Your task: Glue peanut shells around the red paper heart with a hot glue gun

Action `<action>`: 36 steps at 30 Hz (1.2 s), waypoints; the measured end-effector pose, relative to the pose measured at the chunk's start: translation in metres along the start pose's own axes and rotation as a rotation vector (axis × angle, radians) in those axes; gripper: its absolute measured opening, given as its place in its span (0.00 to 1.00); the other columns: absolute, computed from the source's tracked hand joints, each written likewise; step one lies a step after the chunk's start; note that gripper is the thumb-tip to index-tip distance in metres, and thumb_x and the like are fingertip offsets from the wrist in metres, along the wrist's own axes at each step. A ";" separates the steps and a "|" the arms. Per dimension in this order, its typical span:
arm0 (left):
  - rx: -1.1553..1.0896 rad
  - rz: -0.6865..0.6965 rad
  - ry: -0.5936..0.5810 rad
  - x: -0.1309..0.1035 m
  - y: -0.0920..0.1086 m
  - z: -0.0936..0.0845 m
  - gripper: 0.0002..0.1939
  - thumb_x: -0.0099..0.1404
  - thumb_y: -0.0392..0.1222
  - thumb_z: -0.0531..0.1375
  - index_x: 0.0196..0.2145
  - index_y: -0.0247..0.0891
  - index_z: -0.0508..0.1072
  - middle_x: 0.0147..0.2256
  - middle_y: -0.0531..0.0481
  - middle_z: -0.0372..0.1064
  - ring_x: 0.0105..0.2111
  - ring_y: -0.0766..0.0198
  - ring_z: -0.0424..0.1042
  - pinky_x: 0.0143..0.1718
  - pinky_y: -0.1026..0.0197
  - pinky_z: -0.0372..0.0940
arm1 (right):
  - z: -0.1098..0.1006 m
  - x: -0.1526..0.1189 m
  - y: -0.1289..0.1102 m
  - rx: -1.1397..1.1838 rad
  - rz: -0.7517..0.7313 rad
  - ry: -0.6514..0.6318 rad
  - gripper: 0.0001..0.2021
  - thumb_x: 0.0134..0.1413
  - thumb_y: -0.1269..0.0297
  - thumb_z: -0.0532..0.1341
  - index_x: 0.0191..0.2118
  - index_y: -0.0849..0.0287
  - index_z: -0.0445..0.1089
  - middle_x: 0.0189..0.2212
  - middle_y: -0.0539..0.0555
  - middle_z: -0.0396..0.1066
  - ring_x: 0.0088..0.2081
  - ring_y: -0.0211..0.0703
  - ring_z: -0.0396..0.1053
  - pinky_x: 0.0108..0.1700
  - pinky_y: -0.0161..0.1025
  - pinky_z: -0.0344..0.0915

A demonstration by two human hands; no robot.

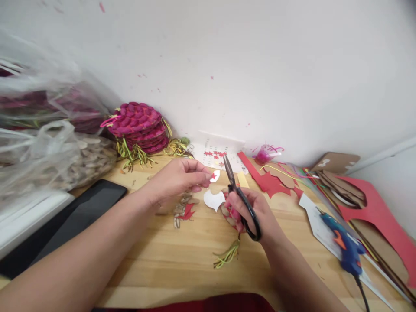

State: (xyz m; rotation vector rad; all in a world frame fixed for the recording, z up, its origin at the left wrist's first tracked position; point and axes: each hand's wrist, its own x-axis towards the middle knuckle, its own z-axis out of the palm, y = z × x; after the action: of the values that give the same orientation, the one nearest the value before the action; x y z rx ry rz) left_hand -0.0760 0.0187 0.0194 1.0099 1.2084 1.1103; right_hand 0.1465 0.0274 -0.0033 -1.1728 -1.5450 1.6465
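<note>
Between the fingertips of my left hand (pixel 190 175) is a small white paper piece (pixel 215 175) with a red star shape on it. My right hand (pixel 251 210) grips black-handled scissors (pixel 231 173), their blades pointing up and away. Whether the blades are fully closed I cannot tell. Below the hands lies a white paper scrap (pixel 213 200) with curved cut edges. Partly hidden under my right hand is a round seed-covered piece with a yellow-green tassel (pixel 229 255). Red scraps (pixel 186 211) and loose seeds (pixel 179 210) lie below my left hand.
Stacked magenta seed discs (pixel 138 125) stand by the wall, near a white sheet with red stars (pixel 216 154). Plastic bags (pixel 87 156) and a phone (pixel 87 221) are at left. Red paper (pixel 273 184), a blue glue gun (pixel 342 242) and cut cardboard (pixel 338 160) lie at right.
</note>
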 end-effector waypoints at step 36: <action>-0.110 -0.087 0.030 0.001 0.016 -0.017 0.05 0.60 0.30 0.68 0.26 0.32 0.79 0.26 0.45 0.80 0.28 0.66 0.80 0.31 0.69 0.73 | -0.007 -0.006 0.003 -0.396 0.075 -0.098 0.15 0.52 0.53 0.72 0.28 0.58 0.72 0.21 0.46 0.62 0.21 0.32 0.55 0.23 0.33 0.49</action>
State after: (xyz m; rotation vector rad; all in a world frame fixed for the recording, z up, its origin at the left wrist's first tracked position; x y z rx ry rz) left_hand -0.0940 0.0227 0.0336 0.8517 1.1907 1.1149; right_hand 0.1559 0.0254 -0.0044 -1.3808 -1.9749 1.5036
